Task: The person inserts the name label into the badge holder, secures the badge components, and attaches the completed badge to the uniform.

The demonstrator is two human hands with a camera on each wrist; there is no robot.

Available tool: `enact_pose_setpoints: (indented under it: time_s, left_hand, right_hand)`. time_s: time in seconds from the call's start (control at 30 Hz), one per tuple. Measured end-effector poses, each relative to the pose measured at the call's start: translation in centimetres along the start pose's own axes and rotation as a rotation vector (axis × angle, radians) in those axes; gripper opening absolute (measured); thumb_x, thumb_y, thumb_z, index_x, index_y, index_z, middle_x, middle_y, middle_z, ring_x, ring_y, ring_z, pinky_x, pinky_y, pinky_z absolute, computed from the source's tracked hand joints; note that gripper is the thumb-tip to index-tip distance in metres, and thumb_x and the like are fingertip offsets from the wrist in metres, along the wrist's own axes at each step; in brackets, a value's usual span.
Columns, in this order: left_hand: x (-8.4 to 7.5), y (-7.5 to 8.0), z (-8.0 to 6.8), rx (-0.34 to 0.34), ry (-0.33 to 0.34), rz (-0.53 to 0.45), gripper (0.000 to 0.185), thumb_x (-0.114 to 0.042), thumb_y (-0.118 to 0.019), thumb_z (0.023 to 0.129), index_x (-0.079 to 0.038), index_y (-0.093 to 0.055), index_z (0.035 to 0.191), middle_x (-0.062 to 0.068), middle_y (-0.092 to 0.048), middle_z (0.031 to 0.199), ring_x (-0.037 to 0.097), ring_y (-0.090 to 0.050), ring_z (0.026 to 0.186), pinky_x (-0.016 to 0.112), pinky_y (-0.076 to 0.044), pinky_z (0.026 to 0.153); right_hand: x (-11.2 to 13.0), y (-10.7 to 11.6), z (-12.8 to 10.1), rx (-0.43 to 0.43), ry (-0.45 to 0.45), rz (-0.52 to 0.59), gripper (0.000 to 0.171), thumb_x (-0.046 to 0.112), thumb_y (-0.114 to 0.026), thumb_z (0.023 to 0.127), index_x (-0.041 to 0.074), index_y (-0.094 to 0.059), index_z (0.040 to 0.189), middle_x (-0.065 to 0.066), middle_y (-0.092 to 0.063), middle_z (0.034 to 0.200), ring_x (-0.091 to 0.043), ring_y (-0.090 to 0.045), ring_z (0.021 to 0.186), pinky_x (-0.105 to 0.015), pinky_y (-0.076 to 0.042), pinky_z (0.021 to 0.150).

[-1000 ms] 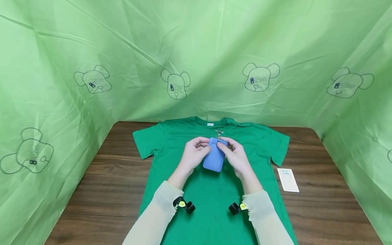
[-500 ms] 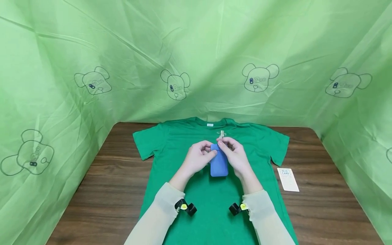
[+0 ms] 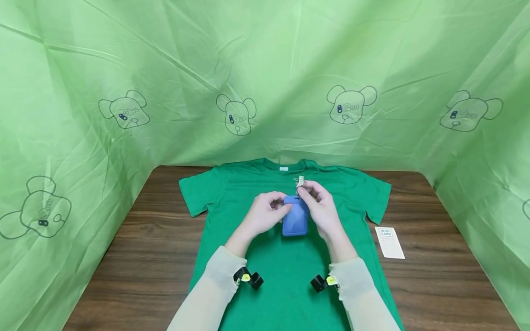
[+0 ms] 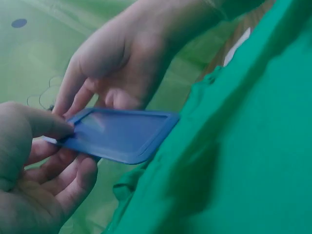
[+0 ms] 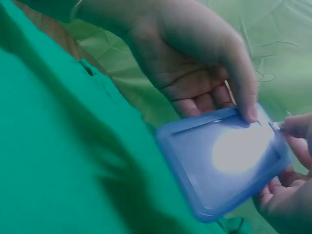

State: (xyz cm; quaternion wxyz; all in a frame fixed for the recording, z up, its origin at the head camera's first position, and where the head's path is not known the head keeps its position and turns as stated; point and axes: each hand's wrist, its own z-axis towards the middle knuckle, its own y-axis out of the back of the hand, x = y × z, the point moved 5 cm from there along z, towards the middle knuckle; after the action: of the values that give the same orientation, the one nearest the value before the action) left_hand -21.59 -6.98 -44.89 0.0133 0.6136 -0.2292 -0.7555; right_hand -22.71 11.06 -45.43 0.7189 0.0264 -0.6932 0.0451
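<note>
This is a curtained-off recording space; the wider building cannot be told. Green cloth (image 3: 290,55), creased and printed with bear-head outlines (image 3: 353,105), hangs beyond the fingers (image 3: 283,210) and to their left and right, reaching down to the edges of a wood-grain counter (image 3: 449,280) beneath them. Small black wrist cameras (image 3: 256,281), nearer the viewer than the fingers, show the recording.

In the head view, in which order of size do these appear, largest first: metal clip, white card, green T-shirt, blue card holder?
1. Green T-shirt
2. Blue card holder
3. White card
4. Metal clip
</note>
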Motion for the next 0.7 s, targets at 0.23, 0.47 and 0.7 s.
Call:
enact_pose_setpoints:
  time_s: [0.23,0.47,0.7]
  left_hand:
    - [0.0,0.6,-0.1,0.020,-0.015,0.075,0.016,-0.014,-0.074,0.105,-0.006,-0.079,0.118,0.000,-0.073,0.085,0.014,-0.065,0.068,0.029,-0.054,0.059]
    - [-0.2,0.3,0.0,0.055,-0.030,0.082,0.014,-0.016,-0.074,0.105,-0.009,-0.080,0.115,-0.001,-0.072,0.085,0.014,-0.062,0.071,0.026,-0.051,0.062]
    - [-0.8,-0.3,-0.1,0.087,-0.063,-0.062,0.022,-0.020,-0.069,0.110,-0.003,-0.078,0.121,0.008,-0.078,0.101,0.032,-0.074,0.081,0.045,-0.065,0.074]
  right_hand:
    - [0.7,0.4,-0.3,0.034,-0.018,-0.084,0.028,0.017,-0.070,0.110,0.001,-0.069,0.133,-0.008,-0.069,0.123,-0.022,-0.061,0.112,-0.027,-0.054,0.094]
    - [2.2,1.1,-0.6,0.103,0.080,-0.178,0.025,0.017,-0.068,0.111,0.000,-0.073,0.129,-0.018,-0.071,0.130,-0.024,-0.063,0.113,-0.029,-0.054,0.094]
    - [2.9,0.6,-1.0,0.159,0.125,-0.188,0.022,0.012,-0.065,0.112,0.000,-0.071,0.129,-0.021,-0.069,0.131,-0.024,-0.062,0.114,-0.030,-0.053,0.094]
